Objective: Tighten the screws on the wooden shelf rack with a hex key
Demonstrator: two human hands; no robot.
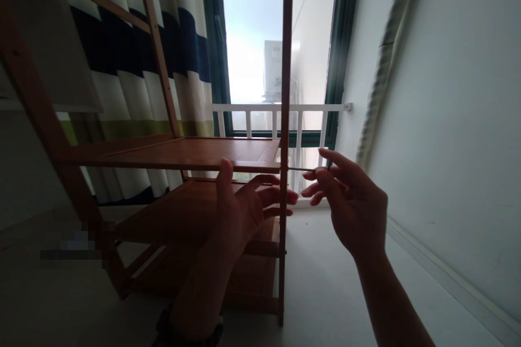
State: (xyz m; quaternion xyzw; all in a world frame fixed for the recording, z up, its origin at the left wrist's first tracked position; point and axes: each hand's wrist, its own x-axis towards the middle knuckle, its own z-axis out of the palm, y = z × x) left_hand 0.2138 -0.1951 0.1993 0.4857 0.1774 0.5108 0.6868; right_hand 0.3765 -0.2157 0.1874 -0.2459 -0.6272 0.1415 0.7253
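A brown wooden shelf rack (195, 154) stands in front of me, its upright post (286, 76) rising through the middle of the view. My left hand (248, 206) is curled around this post below the upper shelf. Its thumb points up against the shelf's edge, and the fingertips show past the post's right side. On the right of the post, my right hand (350, 200) pinches a thin hex key (303, 169) between thumb and fingers. The key's long arm lies level and its tip meets the post at shelf height; the bolt there is too small to make out.
Behind the rack are a white railing (244, 108), a green-framed window (344, 38) and a striped curtain (187, 49). A white wall (459, 97) with a wrapped pipe (385, 59) closes off the right. Lower shelves (171, 214) sit beneath my left hand.
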